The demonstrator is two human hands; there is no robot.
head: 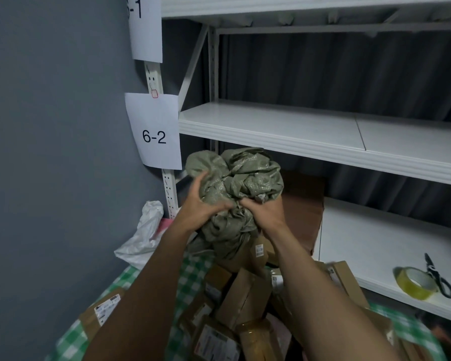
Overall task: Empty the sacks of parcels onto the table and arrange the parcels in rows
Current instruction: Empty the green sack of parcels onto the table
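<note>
A crumpled olive-green woven sack (pixel 241 175) is bunched into a ball and held up in front of the shelving. My left hand (pixel 203 204) grips its left side and my right hand (pixel 263 209) grips its lower right; the sack's tail hangs down between my forearms. Below it, a loose heap of brown cardboard parcels (pixel 245 295) with white labels lies on the table with a green-and-white checked cloth (pixel 190 277). One flat labelled parcel (pixel 102 311) lies apart at the left, partly under my left forearm.
White metal shelves (pixel 297 126) stand right behind the table, tagged 6-1 and 6-2. A roll of yellowish tape (pixel 414 282) and black scissors (pixel 438 277) lie on the lower shelf. A white plastic bag (pixel 146 235) sits against the grey wall at the left.
</note>
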